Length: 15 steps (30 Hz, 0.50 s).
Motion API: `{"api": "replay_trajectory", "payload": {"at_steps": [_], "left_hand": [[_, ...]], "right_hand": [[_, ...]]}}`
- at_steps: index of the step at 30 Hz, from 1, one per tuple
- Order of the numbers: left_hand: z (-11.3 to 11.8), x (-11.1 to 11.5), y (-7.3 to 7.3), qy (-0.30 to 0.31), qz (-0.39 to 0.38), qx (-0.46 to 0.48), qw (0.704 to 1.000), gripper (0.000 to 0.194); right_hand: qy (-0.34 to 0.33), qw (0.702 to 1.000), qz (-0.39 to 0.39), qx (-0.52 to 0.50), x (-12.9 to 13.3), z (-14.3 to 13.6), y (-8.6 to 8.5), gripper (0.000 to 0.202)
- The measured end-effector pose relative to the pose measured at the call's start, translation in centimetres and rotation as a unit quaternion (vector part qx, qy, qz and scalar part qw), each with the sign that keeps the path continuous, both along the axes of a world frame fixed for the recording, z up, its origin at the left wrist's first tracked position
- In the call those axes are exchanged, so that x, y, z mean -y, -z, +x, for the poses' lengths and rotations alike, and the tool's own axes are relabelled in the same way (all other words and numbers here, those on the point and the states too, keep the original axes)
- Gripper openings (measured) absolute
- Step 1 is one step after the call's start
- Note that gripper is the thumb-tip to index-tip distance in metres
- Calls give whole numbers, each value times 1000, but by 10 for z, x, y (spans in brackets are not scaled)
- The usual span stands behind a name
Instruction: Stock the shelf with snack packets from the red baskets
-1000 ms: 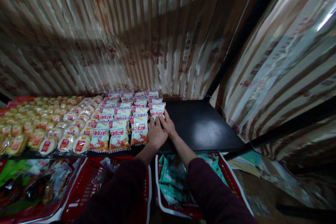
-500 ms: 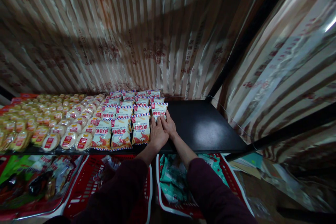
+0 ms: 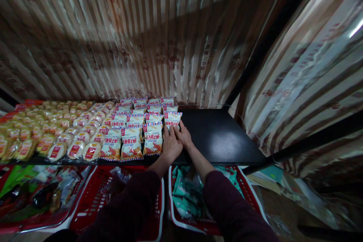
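The shrimp-snack packet (image 3: 172,118) sits at the right end of its row on the black shelf (image 3: 227,138), beside matching packets (image 3: 132,143). We judge it light, soft and slick-skinned, with crushable contents, so it is best taken gently by both side edges. Our left hand (image 3: 171,145) and right hand (image 3: 184,136) meet at its lower part; we cannot tell whether either grips. The shelf looks smooth and glossy; striped sheeting (image 3: 170,45) hangs behind, and a red basket (image 3: 251,196) stands below.
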<state>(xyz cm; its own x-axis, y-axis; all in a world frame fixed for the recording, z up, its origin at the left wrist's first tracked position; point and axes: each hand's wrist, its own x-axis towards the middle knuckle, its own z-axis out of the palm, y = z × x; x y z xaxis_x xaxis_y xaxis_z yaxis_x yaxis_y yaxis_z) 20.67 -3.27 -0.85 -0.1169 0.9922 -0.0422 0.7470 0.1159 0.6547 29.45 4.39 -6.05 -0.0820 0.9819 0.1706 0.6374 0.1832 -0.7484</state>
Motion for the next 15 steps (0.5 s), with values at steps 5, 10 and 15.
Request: {"api": "replay_trajectory", "payload": {"at_steps": [5,10,15], "left_hand": [[0,0,2,-10,0,-26,1000,72],[2,2,1,-15,-12,-28,999,72],[4,3,3,-21,-10,-1,1000,74]], "right_hand": [[34,999,-37,-19,3,2,-2,65],[18,999,-40,9,7,1,-7,55],[12,999,-34,-4,6,3,-7,55]]}}
